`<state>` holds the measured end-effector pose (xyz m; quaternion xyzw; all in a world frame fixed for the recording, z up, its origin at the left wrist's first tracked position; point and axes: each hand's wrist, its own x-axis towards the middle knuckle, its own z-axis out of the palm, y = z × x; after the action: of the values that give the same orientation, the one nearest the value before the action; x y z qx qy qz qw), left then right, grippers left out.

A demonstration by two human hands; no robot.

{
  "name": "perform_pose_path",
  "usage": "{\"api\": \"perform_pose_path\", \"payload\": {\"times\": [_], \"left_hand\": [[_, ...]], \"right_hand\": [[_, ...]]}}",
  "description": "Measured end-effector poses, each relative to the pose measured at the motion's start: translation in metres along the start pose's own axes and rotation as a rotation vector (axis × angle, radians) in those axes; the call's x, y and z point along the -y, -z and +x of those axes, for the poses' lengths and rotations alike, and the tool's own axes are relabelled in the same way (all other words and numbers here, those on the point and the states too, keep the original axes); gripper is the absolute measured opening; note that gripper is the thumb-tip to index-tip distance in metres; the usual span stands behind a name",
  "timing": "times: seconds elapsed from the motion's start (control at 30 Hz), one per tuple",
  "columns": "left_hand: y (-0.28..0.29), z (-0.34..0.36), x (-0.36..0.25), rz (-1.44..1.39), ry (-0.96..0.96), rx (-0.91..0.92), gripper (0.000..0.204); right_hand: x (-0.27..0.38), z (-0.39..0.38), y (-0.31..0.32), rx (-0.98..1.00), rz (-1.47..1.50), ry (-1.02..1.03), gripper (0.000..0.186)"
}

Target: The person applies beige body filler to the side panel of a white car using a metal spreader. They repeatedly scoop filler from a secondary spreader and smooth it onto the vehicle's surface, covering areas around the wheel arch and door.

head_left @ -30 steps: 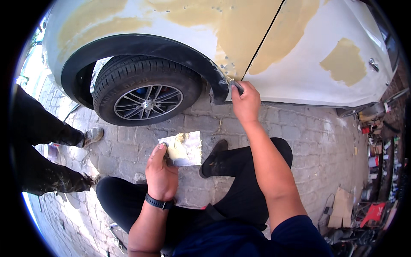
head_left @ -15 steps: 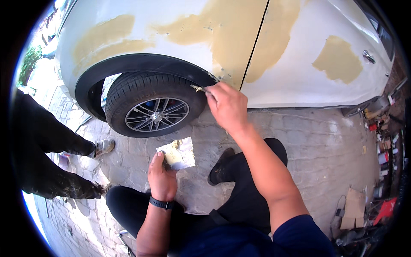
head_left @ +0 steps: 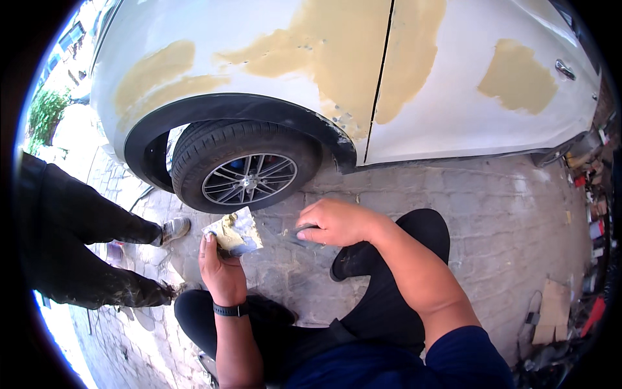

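My left hand [head_left: 223,275] grips a small square mixing board [head_left: 245,235] by its left edge, thumb on top. Yellowish filler paste [head_left: 228,227] is smeared and heaped on that board. To its right, my right hand [head_left: 338,222] is closed round the dark handle of a small putty knife [head_left: 305,227]; its blade points toward the board, apart from it, and is hard to make out. Beyond both hands stands a white car [head_left: 278,87] with broad tan filler patches [head_left: 350,58] on its fender and door. Grey spots show in the filler by the wheel arch.
The car's front wheel [head_left: 249,175] is just beyond the board, under a black arch trim [head_left: 214,107]. Another person's dark-trousered legs [head_left: 84,220] stand at the left. Cardboard [head_left: 552,311] and assorted clutter line the right side of the paved ground [head_left: 492,240].
My right hand has come down from the lower fender with the putty knife, toward the board. My left hand and the board have shifted left in view. The view has moved slightly.
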<state>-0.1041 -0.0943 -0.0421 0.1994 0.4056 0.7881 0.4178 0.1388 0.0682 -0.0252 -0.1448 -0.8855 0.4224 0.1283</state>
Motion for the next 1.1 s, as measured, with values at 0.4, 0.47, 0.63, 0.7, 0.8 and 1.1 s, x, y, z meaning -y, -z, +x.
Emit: {"api": "perform_pose_path", "payload": {"times": [0.4, 0.47, 0.63, 0.7, 0.8, 1.1], "left_hand": [[-0.009, 0.005, 0.040, -0.015, 0.214, -0.044, 0.030], [-0.016, 0.001, 0.047, -0.033, 0.237, -0.061, 0.030], [-0.023, -0.004, 0.042, -0.078, 0.254, 0.013, 0.034], [-0.029, -0.004, 0.042, -0.076, 0.268, 0.056, 0.035], [-0.033, -0.006, 0.044, -0.065, 0.280, 0.070, 0.037], [-0.009, 0.007, 0.063, -0.020, 0.303, -0.065, 0.035]], "right_hand": [[-0.067, -0.023, 0.017, -0.949, -0.299, -0.346, 0.015], [-0.090, -0.033, 0.008, -0.948, -0.276, -0.431, 0.018], [-0.176, -0.047, -0.018, -1.006, 0.086, -0.540, 0.030], [-0.184, -0.045, -0.020, -1.075, 0.153, -0.545, 0.032], [-0.195, -0.037, -0.027, -1.182, 0.389, -0.481, 0.034], [-0.216, -0.022, -0.038, -1.238, 1.159, -0.279, 0.029]]}}
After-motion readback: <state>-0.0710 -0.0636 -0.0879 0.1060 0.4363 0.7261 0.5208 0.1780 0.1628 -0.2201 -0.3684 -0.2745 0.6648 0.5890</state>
